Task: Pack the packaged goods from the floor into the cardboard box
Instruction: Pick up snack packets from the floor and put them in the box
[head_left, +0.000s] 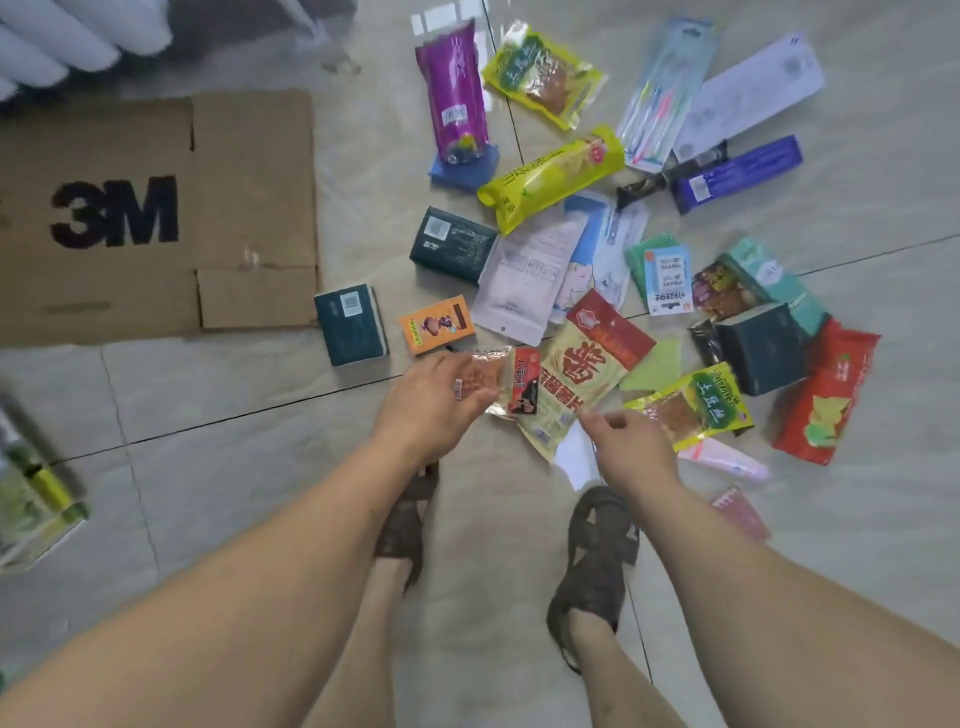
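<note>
Several packaged goods lie spread over the tiled floor to the right. My left hand (434, 402) grips a small clear snack packet with a red label (511, 382), held just above the floor. My right hand (631, 449) hovers beside it with fingers loosely curled, holding nothing, over a tan and red snack bag (582, 371). A yellow-green snack pouch (693, 405) lies right of that hand. The flattened cardboard box (156, 218), printed 3M, lies on the floor at the left.
A dark green box (350, 325) and an orange packet (436, 325) lie near my left hand. Farther off are a purple pack (457, 93), yellow pouches (550, 179), toothbrushes (662, 96) and a red bag (826, 395). My sandalled feet (597, 561) stand below. Bottles (36, 493) sit at the left edge.
</note>
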